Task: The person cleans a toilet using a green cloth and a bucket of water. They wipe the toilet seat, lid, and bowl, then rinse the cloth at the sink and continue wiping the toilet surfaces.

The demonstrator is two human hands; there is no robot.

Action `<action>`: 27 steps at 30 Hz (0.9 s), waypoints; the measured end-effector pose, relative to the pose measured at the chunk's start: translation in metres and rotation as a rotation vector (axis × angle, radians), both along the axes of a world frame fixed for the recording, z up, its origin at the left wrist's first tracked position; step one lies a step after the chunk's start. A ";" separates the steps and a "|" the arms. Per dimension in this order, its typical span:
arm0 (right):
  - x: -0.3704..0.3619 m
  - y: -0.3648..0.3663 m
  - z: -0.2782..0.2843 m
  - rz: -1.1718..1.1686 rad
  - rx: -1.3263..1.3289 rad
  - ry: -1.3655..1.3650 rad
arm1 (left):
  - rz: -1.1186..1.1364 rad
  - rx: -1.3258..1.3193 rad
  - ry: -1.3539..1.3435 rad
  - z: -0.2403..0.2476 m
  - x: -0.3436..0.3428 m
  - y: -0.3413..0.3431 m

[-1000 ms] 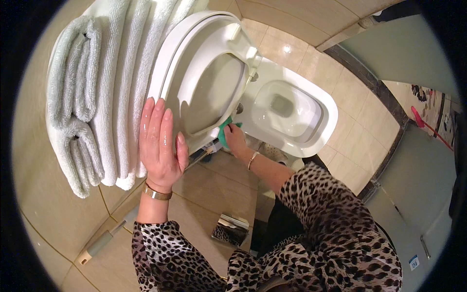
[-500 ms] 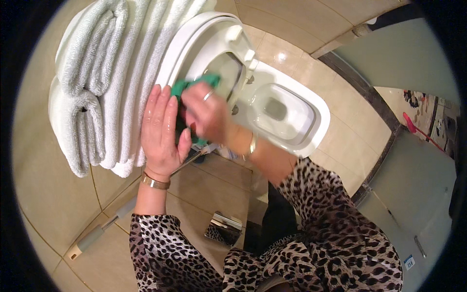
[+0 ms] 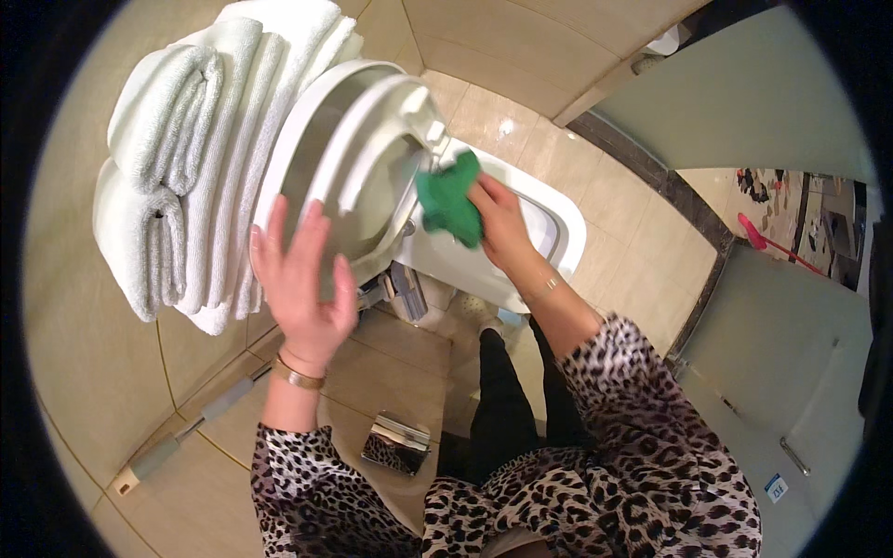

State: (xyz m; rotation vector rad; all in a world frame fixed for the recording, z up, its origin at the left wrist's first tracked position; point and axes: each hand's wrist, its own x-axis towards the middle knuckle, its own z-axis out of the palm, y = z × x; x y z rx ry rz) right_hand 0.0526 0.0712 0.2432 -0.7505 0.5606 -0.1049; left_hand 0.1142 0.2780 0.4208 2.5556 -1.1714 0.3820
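Over the back part of the white toilet bowl (image 3: 569, 223), my right hand (image 3: 503, 228) grips a bunched green cloth (image 3: 453, 200). My left hand (image 3: 307, 293) is open with its fingers apart, at the near edge of the raised toilet lid (image 3: 296, 153) and seat. The toilet seat (image 3: 349, 144) is smeared by motion and stands tilted away from the lid, with a gap between them. Whether the left fingertips touch the seat or the lid, I cannot tell. A bracelet circles each wrist.
White folded towels (image 3: 209, 177) are stacked behind the lid. A long-handled tool (image 3: 177, 442) leans along the tiled wall at lower left. A shiny metal holder (image 3: 398, 442) is on the tiles below my left hand. Frosted glass (image 3: 772, 344) stands at the right, with a pink-headed stick (image 3: 752, 231) beyond it.
My right hand has carried the green cloth rightward, off the seat to above the bowl's back. The seat has tipped away from the lid. My left hand's fingers have spread.
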 end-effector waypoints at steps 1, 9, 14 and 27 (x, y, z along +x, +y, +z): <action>-0.024 -0.003 -0.002 0.005 0.004 0.026 | -0.048 -0.043 0.045 -0.005 -0.008 0.002; -0.189 -0.146 -0.013 -0.243 -0.052 0.305 | -0.296 -0.204 0.607 -0.093 -0.198 -0.108; -0.237 -0.188 -0.059 -0.450 -0.518 0.668 | -0.277 -0.162 0.615 -0.194 -0.262 -0.158; -0.230 -0.137 -0.141 0.463 -1.710 0.137 | 0.120 0.053 0.850 -0.294 -0.264 -0.119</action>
